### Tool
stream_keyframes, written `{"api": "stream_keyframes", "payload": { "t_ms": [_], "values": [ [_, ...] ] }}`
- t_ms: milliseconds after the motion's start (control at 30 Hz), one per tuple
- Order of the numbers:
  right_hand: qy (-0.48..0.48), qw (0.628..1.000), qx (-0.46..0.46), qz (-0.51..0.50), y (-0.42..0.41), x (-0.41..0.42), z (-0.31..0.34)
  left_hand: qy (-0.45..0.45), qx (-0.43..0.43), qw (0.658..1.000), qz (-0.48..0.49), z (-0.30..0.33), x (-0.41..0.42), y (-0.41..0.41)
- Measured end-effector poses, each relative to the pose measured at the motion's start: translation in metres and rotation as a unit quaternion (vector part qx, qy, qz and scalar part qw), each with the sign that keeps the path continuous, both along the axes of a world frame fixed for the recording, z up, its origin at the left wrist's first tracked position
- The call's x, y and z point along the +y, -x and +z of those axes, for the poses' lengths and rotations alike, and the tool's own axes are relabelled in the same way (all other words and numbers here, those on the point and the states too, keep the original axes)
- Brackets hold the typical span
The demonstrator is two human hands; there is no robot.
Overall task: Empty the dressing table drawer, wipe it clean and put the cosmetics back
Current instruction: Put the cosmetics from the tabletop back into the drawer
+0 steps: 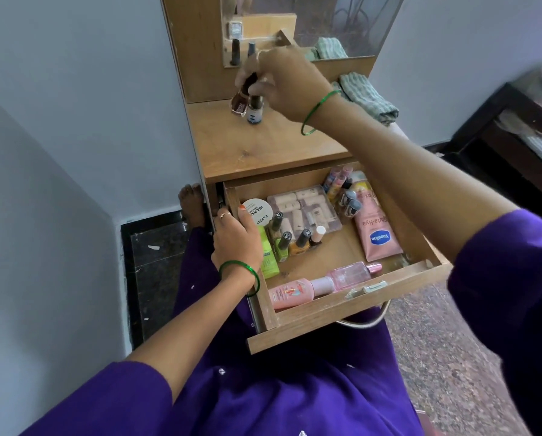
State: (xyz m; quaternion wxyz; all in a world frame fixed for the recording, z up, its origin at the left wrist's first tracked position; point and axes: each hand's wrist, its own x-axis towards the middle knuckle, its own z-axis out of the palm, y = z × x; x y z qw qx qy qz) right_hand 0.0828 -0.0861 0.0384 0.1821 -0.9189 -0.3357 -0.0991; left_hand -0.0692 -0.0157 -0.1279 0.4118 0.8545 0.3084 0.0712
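Observation:
The wooden drawer is pulled out over my lap, full of cosmetics. My right hand is up over the dressing table top, holding two nail polish bottles by their caps: a dark red one tilted and a blue-labelled one touching the top. My left hand grips the drawer's left wall beside a white Zudio jar. Inside lie several nail polish bottles, a green tube, a clear box, a pink Vaseline tube and pink bottles.
A folded striped cloth lies at the right end of the table top, under the mirror. A white wall stands close on the left. A dark bed frame is at the right. My foot rests by the table's left side.

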Motion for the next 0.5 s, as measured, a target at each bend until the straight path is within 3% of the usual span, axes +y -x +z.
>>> {"api": "stream_keyframes", "payload": {
  "t_ms": [67,167,300,500],
  "values": [
    [-0.051,0.998,0.019,0.018,0.018,-0.022,0.007,0.0,0.003,1.0,0.0,0.001,0.001,0.001],
    [-0.054,0.998,0.039,0.0,0.05,-0.065,0.007,0.006,0.002,1.0,0.004,0.001,0.0,-0.001],
    [-0.003,0.993,0.093,-0.068,0.081,-0.122,-0.02,0.009,-0.001,1.0,0.005,0.001,0.0,-0.001],
    [0.049,0.983,0.152,-0.092,0.114,-0.156,-0.074,0.012,0.008,1.0,0.008,0.0,-0.001,-0.003]
  ]
}}
